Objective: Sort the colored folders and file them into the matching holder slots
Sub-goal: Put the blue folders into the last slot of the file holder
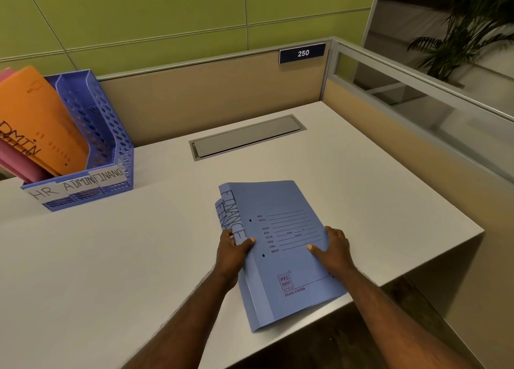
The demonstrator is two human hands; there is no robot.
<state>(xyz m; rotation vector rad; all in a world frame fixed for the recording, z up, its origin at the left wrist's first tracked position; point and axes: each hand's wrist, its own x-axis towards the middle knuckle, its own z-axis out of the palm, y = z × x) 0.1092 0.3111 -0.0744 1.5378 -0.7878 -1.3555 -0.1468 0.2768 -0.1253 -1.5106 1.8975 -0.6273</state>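
Two blue folders (283, 229) marked FINANCE lie stacked near the desk's front edge, the top one shifted slightly off the lower. My left hand (232, 253) grips their left spine edge, thumb on top. My right hand (332, 247) rests on the top folder's right side with fingers curled around its edge. At the far left stands a blue perforated file holder (108, 135) with slots labelled HR, ADMIN and FINANCE. Orange folders (41, 118) marked ADMIN sit in the middle slot, pink folders (16, 162) in the HR slot. The FINANCE slot shows no folder.
A grey cable hatch (246, 136) is set into the white desk (111, 257) behind the folders. Beige partition panels with a glass strip (417, 104) close the back and right sides. The desk's right corner edge (417, 268) drops off near the folders.
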